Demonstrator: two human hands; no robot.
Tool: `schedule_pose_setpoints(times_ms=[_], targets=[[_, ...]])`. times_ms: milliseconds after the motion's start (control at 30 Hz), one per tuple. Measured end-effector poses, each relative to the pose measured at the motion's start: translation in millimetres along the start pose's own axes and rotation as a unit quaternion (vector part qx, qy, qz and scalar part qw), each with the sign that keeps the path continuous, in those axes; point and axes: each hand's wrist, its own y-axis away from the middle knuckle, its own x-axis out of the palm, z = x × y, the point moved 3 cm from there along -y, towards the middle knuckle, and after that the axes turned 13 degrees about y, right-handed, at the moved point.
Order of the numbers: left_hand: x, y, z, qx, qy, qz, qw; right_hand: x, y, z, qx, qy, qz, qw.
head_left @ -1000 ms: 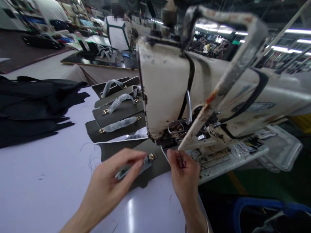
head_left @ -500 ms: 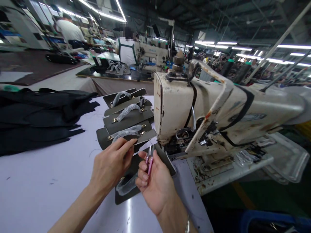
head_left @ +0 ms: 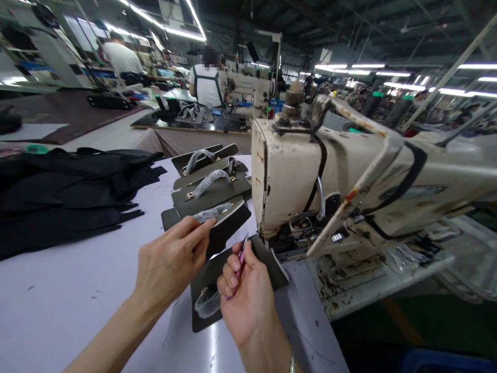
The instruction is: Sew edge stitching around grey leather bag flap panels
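Note:
My left hand pinches the near edge of a dark olive panel, which is tilted up off the pile. In my right hand is a small pair of pink-handled snips, its metal tips pointing up. Beneath and behind my right hand, another olive panel with a plastic-wrapped handle lies on the white tabletop. Beyond my left hand, several overlapping panels carry wrapped handles and gold-coloured buckles.
A worn cream sewing machine stands at the right, close to the panels. Black fabric pieces lie at the left on the white tabletop. Two people in white tops are farther back among other machines.
The panel at my left hand is tilted up more, showing its dark underside. The snips have turned in my right hand, and their blades now look closed together. The view has shifted slightly.

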Motion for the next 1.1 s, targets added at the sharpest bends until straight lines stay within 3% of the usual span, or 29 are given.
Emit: schedule_pose_setpoints(times_ms=[133,200,300,367,400,500,567,633,667,733,767,833,867,933,1100], targets=[[-9.5,-73.9,20.3,-0.043,-0.036,-0.029,0.998,-7.9,13.7,-8.7,0.006,0.061,0.048,0.997],[-9.6,-110.9,24.6,-0.029,-0.022,-0.019,0.999,-12.7,21.2,-10.8,-0.006,0.116,0.06,0.991],[-4.7,-134.0,19.6,-0.004,0.013,-0.001,1.0,-24.0,34.3,0.6,-0.092,0.245,0.024,0.965],[0.1,-118.1,8.3,-0.006,0.044,0.012,0.999,-33.9,45.8,21.2,-0.199,0.361,-0.039,0.91],[2.3,-100.9,-0.1,-0.012,0.065,0.019,0.998,-39.0,52.4,34.5,-0.262,0.421,-0.08,0.865],[8.9,-24.6,-37.6,-0.019,0.206,0.04,0.978,-52.5,69.3,72.9,-0.406,0.577,-0.189,0.683],[19.3,32.0,-72.4,-0.002,0.365,0.113,0.924,-60.2,71.4,88.9,-0.419,0.657,-0.216,0.589],[38.1,80.7,-106.9,-0.022,0.47,0.219,0.854,-67.0,66.4,95.3,-0.379,0.715,-0.208,0.549],[50.7,99.8,-121.0,-0.073,0.518,0.268,0.809,-69.7,62.6,95.4,-0.353,0.734,-0.194,0.547],[77.0,125.0,-140.7,-0.219,0.619,0.277,0.702,-73.1,55.5,92.1,-0.308,0.749,-0.157,0.565],[88.8,131.3,-147.3,-0.277,0.666,0.246,0.647,-74.1,52.8,90.1,-0.295,0.745,-0.141,0.581],[106.5,134.7,-153.6,-0.343,0.713,0.151,0.593,-75.5,50.0,87.2,-0.284,0.719,-0.118,0.623],[111.9,133.8,-154.3,-0.354,0.717,0.106,0.592,-76.4,49.7,86.7,-0.281,0.699,-0.112,0.648],[117.1,131.0,-153.6,-0.361,0.699,0.049,0.616,-78.0,50.3,86.5,-0.267,0.654,-0.094,0.702],[121.2,131.6,-149.1,-0.376,0.667,-0.015,0.644,-79.0,50.8,86.3,-0.191,0.558,-0.036,0.806]])
